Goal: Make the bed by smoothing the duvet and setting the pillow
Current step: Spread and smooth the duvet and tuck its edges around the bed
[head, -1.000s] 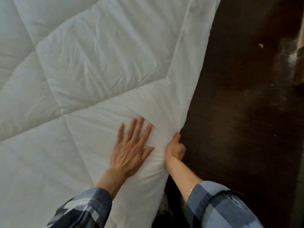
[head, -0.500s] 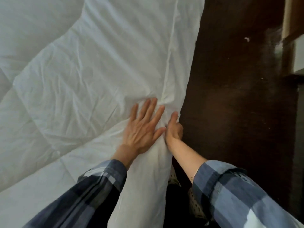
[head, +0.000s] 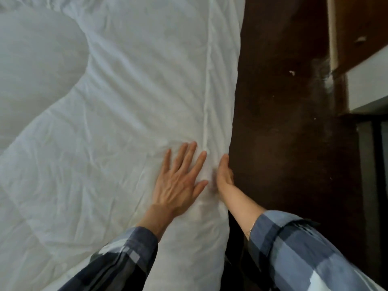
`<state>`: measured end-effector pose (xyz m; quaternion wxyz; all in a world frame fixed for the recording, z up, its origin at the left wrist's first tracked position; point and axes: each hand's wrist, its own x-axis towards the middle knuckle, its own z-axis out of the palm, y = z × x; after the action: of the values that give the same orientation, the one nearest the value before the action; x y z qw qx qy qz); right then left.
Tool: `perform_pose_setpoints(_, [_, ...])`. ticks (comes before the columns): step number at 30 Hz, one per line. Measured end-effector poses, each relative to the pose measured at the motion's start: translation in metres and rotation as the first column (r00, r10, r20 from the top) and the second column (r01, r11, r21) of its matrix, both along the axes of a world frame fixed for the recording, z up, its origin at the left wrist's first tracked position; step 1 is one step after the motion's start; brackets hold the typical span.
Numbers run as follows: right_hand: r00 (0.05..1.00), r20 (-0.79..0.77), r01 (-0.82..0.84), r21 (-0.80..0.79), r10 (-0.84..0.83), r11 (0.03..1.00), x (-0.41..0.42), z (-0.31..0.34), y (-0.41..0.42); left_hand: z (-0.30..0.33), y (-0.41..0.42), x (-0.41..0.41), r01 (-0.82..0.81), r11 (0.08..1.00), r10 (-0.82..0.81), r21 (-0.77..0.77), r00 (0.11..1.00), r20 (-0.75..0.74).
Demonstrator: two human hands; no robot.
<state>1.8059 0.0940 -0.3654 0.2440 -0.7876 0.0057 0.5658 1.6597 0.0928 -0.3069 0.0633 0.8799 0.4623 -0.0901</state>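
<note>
A white quilted duvet (head: 117, 114) covers the bed and fills the left and middle of the view, creased around a stitched seam near its right edge. My left hand (head: 180, 181) lies flat on the duvet with fingers spread, just left of that seam. My right hand (head: 224, 175) grips the duvet's right edge where it hangs over the side of the bed, thumb on top and fingers hidden underneath. A puffed-up fold of the duvet (head: 37, 66) rises at the upper left. No pillow is in view.
Dark wooden floor (head: 283, 122) runs along the right side of the bed. A wooden piece of furniture with a white base (head: 361, 59) stands at the upper right. A dark metal frame (head: 375, 164) sits at the right edge.
Both hands have slid forward along the duvet's right edge, and the view has moved with them. The left hand stays flat; the right keeps hold of the edge.
</note>
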Motion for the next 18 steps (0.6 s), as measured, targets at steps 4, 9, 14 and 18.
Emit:
perform_pose_setpoints(4, [0.994,0.024,0.107,0.060,-0.109,0.992,0.003,-0.009,0.044,-0.003,0.052,0.022,-0.011,0.999,0.012,0.043,1.000,-0.009])
perform_pose_setpoints(9, [0.951,0.301,-0.037,-0.120,0.072,0.992,0.042,-0.035,0.020,-0.015,0.066,0.031,-0.007,0.999,0.007,0.033,1.000,-0.013])
perform_pose_setpoints(14, [0.988,0.105,-0.104,-0.122,0.117,0.987,0.050,-0.017,0.076,-0.005,0.079,0.037,-0.004,1.000,0.004,0.005,1.000,-0.030])
perform_pose_setpoints(18, [0.990,-0.076,0.118,0.005,-0.117,0.993,0.052,-0.006,0.146,-0.001,0.121,0.056,-0.058,0.998,0.058,0.016,0.998,0.003])
